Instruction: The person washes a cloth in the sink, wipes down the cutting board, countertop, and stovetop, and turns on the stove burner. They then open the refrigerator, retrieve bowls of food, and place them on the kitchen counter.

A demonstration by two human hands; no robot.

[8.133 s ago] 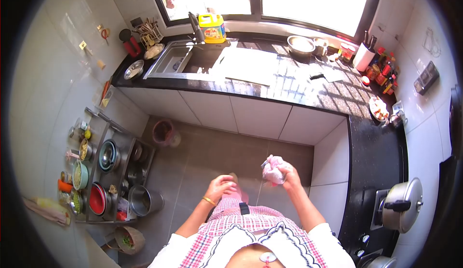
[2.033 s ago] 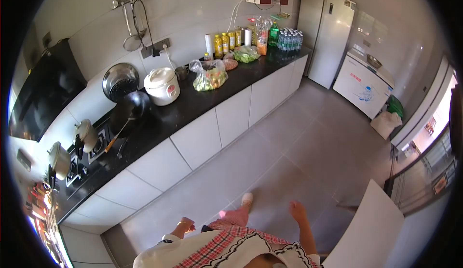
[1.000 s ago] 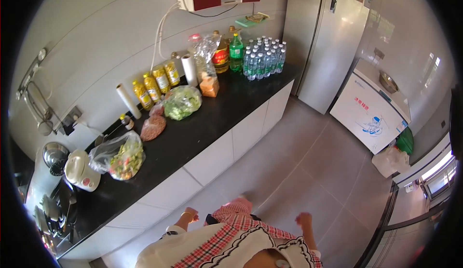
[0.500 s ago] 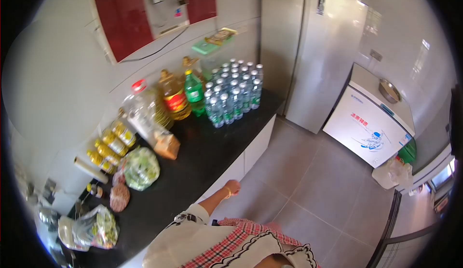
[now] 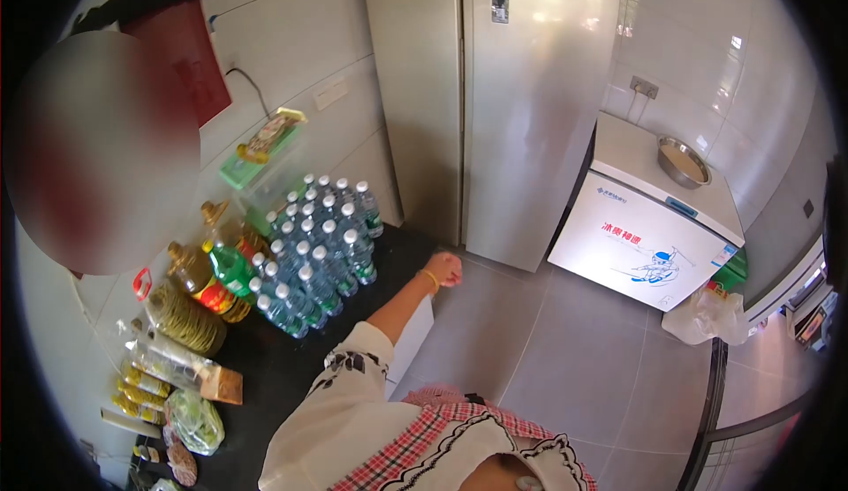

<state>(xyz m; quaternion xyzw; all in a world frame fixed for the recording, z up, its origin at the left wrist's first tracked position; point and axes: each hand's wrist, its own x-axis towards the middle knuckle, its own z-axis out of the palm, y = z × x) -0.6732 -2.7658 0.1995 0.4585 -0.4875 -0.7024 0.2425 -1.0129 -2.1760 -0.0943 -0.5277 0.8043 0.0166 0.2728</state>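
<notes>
My left hand (image 5: 445,268), with a yellow bracelet at the wrist, is held out past the edge of the black counter (image 5: 265,376). Its fingers are curled in, and nothing shows in them. Nearest to it on the counter stands a pack of water bottles (image 5: 318,248) with white caps. Behind the pack are a green soda bottle (image 5: 231,268) and a large bottle of cooking oil (image 5: 205,283). My right hand is out of view.
A tall silver fridge (image 5: 539,120) stands ahead. Right of it is a white chest freezer (image 5: 640,235) with a metal bowl (image 5: 683,162) on top. A plastic bag (image 5: 707,314) lies beside the freezer. Bagged vegetables (image 5: 195,420) lie on the counter's near part.
The view has swung left to right and moved closer to the fridge and the water bottles. My left hand has risen in view, still curled. The near counter items have slid toward the lower left.
</notes>
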